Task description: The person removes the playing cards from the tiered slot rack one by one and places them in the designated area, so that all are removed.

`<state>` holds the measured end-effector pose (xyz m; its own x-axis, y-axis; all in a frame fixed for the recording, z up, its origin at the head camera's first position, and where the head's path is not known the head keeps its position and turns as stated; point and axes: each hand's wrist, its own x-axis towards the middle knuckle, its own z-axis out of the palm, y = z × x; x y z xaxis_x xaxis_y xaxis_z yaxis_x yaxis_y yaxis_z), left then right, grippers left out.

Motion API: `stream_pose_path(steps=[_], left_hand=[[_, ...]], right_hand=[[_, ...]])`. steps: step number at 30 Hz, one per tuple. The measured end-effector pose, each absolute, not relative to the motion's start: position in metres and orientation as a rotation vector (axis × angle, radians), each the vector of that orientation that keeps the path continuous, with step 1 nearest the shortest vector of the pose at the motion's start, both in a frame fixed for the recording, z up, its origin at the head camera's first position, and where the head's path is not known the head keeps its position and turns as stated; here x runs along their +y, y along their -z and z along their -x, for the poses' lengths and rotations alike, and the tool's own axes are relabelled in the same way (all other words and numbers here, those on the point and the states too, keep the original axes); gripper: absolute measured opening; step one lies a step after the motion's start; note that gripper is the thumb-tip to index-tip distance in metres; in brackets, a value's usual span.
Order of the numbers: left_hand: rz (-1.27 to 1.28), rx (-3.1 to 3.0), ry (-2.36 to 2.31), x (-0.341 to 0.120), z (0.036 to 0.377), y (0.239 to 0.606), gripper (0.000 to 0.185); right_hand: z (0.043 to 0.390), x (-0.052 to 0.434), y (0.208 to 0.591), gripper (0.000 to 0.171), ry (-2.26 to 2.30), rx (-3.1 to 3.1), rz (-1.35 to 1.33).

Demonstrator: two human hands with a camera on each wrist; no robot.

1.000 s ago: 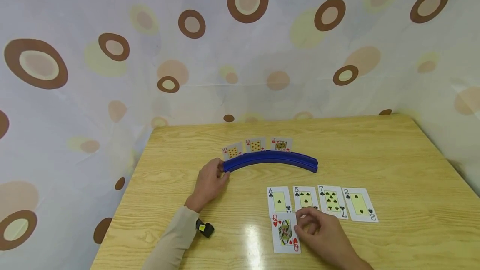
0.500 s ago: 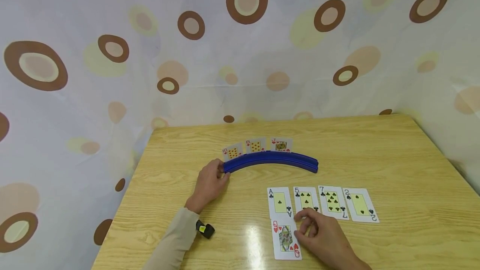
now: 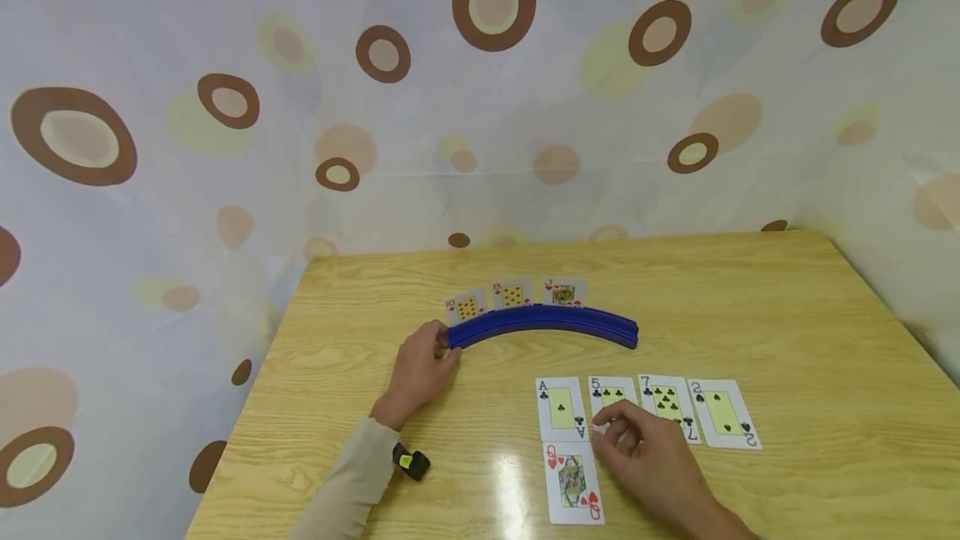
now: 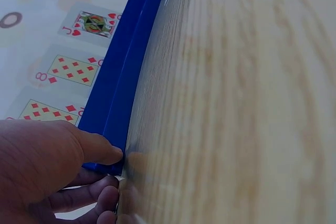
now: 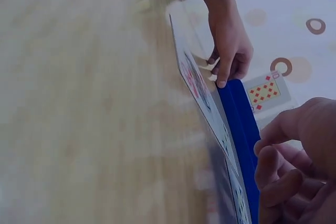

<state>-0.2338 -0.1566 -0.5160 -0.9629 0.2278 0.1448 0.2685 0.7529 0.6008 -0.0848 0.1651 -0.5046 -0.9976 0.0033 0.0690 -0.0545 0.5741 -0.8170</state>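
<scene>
My left hand grips the left end of a curved blue playing-card holder, thumb on its front. Upright in the holder stand the 10 of diamonds, 8 of diamonds and jack of hearts. Nearer me, a row has the ace of clubs, 5 of clubs, 7 of clubs and 2 of spades. Directly below the ace is the queen of hearts. My right hand, fingers loosely bent and holding nothing, covers part of the 5 and 7.
The wooden table extends right of the cards and behind the holder. A cloth with brown and peach circles hangs along the back and sides. My left wrist wears a black band.
The queen of hearts has slid a little toward me, from overlapping the ace's lower edge to just below it. My right hand has left its edge and shifted slightly forward. My left hand keeps its grip.
</scene>
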Motion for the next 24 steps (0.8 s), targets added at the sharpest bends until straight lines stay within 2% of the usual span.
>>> stream_pose_path(steps=[8, 14, 24], left_hand=[[0.401, -2.879, 1.015, -0.157, 0.234, 0.516, 0.021], [0.495, -2.797, 1.052, -0.162, 0.237, 0.528, 0.020], [0.516, -2.765, 1.032, -0.166, 0.242, 0.536, 0.019]], right_hand=[[0.104, 0.169, 0.507, 0.017, -1.362, -2.663, -0.039], [0.121, 0.172, 0.504, 0.013, -1.333, -2.643, -0.017], [0.165, 0.176, 0.495, 0.013, -1.262, -2.413, -0.207]])
